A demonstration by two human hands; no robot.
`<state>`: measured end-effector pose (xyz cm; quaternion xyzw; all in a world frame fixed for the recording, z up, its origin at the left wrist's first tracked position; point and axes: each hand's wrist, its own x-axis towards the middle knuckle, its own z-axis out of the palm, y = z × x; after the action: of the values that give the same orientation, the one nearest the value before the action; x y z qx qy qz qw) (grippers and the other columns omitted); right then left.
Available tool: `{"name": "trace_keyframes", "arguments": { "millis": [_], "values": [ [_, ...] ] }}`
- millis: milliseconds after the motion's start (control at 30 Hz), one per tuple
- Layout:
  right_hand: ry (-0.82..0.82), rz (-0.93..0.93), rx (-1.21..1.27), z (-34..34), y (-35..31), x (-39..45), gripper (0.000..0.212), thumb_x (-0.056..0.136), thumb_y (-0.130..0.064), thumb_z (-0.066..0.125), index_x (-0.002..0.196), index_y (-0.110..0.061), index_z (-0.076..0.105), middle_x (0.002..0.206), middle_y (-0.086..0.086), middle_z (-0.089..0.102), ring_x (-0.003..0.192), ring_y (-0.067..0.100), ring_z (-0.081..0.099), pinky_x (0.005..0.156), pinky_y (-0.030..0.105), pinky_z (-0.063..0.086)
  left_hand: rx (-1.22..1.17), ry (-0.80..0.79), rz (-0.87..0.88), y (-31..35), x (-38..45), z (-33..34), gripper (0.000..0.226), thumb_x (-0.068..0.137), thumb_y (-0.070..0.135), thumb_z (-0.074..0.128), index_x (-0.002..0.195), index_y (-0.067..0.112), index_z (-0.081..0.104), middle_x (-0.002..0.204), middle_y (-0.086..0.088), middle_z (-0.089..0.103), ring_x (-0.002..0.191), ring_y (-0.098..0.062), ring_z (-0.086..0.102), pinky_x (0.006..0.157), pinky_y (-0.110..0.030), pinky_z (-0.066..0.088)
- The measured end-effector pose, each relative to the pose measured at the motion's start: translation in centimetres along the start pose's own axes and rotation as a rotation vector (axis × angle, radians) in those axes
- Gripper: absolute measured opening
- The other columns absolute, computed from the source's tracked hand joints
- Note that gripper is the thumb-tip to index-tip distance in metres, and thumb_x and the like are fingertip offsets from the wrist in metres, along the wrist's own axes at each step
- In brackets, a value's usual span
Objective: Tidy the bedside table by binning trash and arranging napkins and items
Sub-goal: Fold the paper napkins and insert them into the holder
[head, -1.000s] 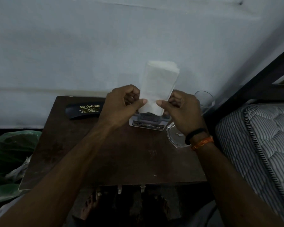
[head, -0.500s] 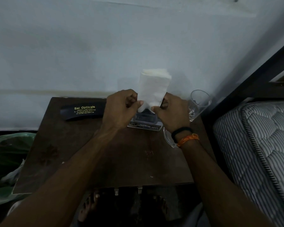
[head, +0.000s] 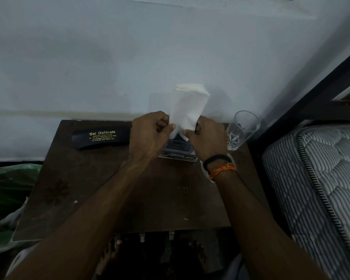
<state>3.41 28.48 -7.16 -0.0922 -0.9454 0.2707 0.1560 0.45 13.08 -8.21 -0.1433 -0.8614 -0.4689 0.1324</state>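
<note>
At frame centre, one stack of white napkins (head: 187, 107) stands upright above the brown surface (head: 101, 190), over one napkin holder (head: 178, 149). Left hand (head: 150, 136) and right hand (head: 207, 138) each pinch its lower edge, grip clamped. One black spectacle case (head: 100, 138) lies left, one clear glass (head: 241, 130) right, one green bag (head: 6, 190) at the left edge.

Surface: dark brown wooden bedside table (head: 89, 188)
Back left: black "Sai Opticals" spectacle case (head: 101, 138)
Back middle: grey holder (head: 177, 147)
Back right: clear drinking glass (head: 241, 131)
</note>
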Motion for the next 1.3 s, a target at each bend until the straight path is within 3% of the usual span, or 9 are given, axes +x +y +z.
{"name": "trace_keyframes", "arguments": {
  "millis": [167, 333, 500, 667, 800, 1067, 1300],
  "values": [
    [-0.047, -0.03, -0.063, 0.2, -0.1, -0.1, 0.02, 0.076, -0.016, 0.074, 0.091, -0.005, 0.069, 0.086, 0.011, 0.073, 0.082, 0.03, 0.068, 0.071, 0.039, 0.057, 0.021, -0.009, -0.031, 0.0, -0.1, 0.4, 0.015, 0.082, 0.022, 0.076, 0.085, 0.008, 0.075, 0.078, -0.004, 0.074, 0.073, -0.016, 0.067, 0.072, -0.038, 0.057],
    [0.049, 0.066, 0.115, -0.4, -0.5, 0.2, 0.015, 0.072, -0.02, 0.077, 0.083, -0.013, 0.07, 0.08, 0.003, 0.073, 0.071, 0.018, 0.065, 0.058, 0.025, 0.049, 0.053, -0.027, -0.064, 0.0, 0.1, 0.4, 0.013, 0.082, 0.024, 0.076, 0.084, 0.01, 0.075, 0.079, -0.003, 0.074, 0.074, -0.016, 0.067, 0.074, -0.037, 0.058],
    [0.05, 0.072, 0.14, -0.7, -0.4, 0.3, 0.017, 0.076, -0.018, 0.077, 0.093, -0.014, 0.075, 0.086, 0.005, 0.076, 0.079, 0.021, 0.069, 0.073, 0.039, 0.059, 0.191, -0.042, -0.068, 0.0, 0.0, 0.4, 0.017, 0.079, 0.03, 0.077, 0.079, 0.013, 0.073, 0.077, -0.003, 0.07, 0.076, -0.022, 0.064, 0.068, -0.038, 0.055],
    [0.039, 0.034, 0.072, -0.2, -0.2, 0.3, 0.018, 0.081, -0.023, 0.073, 0.097, -0.014, 0.074, 0.091, 0.005, 0.075, 0.086, 0.023, 0.068, 0.079, 0.04, 0.056, 0.321, -0.06, -0.073, -0.4, 0.1, 0.6, 0.018, 0.079, 0.032, 0.077, 0.077, 0.016, 0.069, 0.082, -0.005, 0.061, 0.085, -0.023, 0.055, 0.067, -0.029, 0.037],
    [0.046, 0.007, 0.03, 0.0, -0.2, 0.3, 0.018, 0.078, -0.014, 0.072, 0.096, -0.011, 0.071, 0.091, 0.007, 0.073, 0.086, 0.024, 0.066, 0.078, 0.039, 0.056, 0.343, -0.042, -0.058, -0.3, 0.0, 0.7, 0.016, 0.078, 0.029, 0.077, 0.078, 0.015, 0.069, 0.081, -0.005, 0.06, 0.083, -0.023, 0.052, 0.068, -0.029, 0.034],
    [-0.021, -0.002, -0.089, 1.4, 0.0, 0.1, 0.059, 0.073, -0.011, 0.071, 0.129, -0.01, 0.053, 0.111, 0.008, 0.064, 0.104, 0.027, 0.057, 0.083, 0.041, 0.052, 0.325, -0.054, -0.066, -0.3, -0.1, 0.7, 0.017, 0.077, 0.029, 0.078, 0.078, 0.015, 0.069, 0.081, -0.005, 0.061, 0.082, -0.023, 0.053, 0.071, -0.031, 0.04],
    [0.047, -0.002, -0.139, 2.2, -0.3, -0.2, 0.035, 0.073, -0.009, 0.07, 0.108, -0.006, 0.063, 0.103, 0.011, 0.062, 0.097, 0.03, 0.059, 0.072, 0.037, 0.051, 0.306, -0.056, -0.07, -0.2, -0.1, 0.6, 0.017, 0.075, 0.027, 0.08, 0.076, 0.014, 0.069, 0.08, -0.006, 0.06, 0.081, -0.023, 0.051, 0.069, -0.03, 0.039]
  ]
}}
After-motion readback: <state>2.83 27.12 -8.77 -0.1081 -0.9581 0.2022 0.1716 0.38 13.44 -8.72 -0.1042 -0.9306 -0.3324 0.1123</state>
